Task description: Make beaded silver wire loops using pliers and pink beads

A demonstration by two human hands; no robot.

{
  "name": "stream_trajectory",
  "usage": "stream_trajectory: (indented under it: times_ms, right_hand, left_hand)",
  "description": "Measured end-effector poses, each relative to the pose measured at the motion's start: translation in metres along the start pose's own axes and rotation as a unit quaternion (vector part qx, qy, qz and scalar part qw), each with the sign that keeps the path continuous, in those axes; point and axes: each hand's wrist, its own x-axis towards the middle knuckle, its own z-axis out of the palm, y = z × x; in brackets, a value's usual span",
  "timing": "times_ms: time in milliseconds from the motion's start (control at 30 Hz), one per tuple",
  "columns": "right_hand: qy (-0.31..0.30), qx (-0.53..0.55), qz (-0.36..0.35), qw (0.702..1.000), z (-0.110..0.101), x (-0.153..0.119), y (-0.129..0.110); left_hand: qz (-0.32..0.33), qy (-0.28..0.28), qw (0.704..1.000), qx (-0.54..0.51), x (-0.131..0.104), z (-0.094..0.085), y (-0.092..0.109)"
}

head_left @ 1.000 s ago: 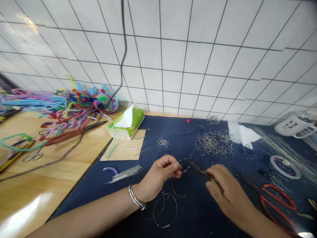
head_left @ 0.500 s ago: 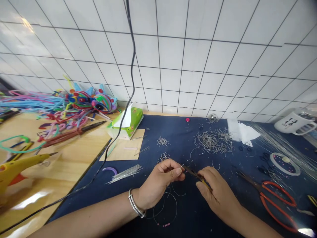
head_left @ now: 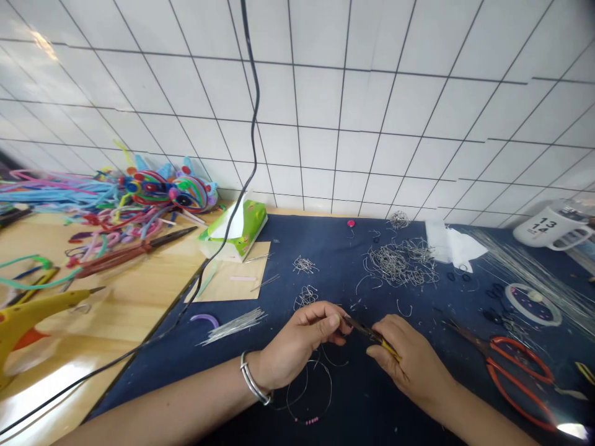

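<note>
My left hand (head_left: 309, 334) is closed in a pinch on a thin wire, most of it hidden by the fingers. In my right hand (head_left: 409, 362) are pliers (head_left: 372, 334) with yellow on the handles. Their dark jaws point left and meet the wire at my left fingertips. Below the hands, a loop of thin wire (head_left: 331, 390) carries several small pink beads (head_left: 312, 421). Just behind my left hand lies a small heap of bent wire pieces (head_left: 305, 297).
A big tangle of bent wires (head_left: 402, 263) lies farther back on the dark blue cloth (head_left: 320, 238). Orange-handled scissors (head_left: 520, 371) rest at right, near a round clear dish (head_left: 532, 305). Straight wires (head_left: 235, 325), a tissue pack (head_left: 248, 238) and a yellow glue gun (head_left: 41, 310) are at left.
The pliers' jaws have shifted slightly down and right at my left fingertips. Both hands otherwise keep nearly the same place; the view has moved a little.
</note>
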Motion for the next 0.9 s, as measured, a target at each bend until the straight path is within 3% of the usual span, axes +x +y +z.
stream_trajectory:
  times_ms: [267, 533, 733, 900]
  right_hand:
    - [-0.029, 0.042, -0.008, 0.999, 0.0017, -0.0016, 0.0043]
    - [-0.050, 0.106, -0.021, 0.993, -0.0007, -0.0003, -0.0001]
    - [-0.061, 0.127, -0.012, 0.990, -0.0037, -0.0004, -0.0026]
    - [-0.081, 0.156, -0.017, 0.984, -0.0034, 0.0000, -0.0021]
  left_hand:
    - [0.046, 0.043, 0.992, 0.113, 0.0053, -0.0076, 0.0020]
    - [0.022, -0.061, 0.990, 0.122, 0.0069, -0.0095, 0.0020]
    - [-0.008, -0.055, 0.997, 0.044, 0.0073, -0.0091, -0.0010]
    - [-0.019, -0.083, 0.995, 0.049, 0.0076, -0.0081, -0.0010]
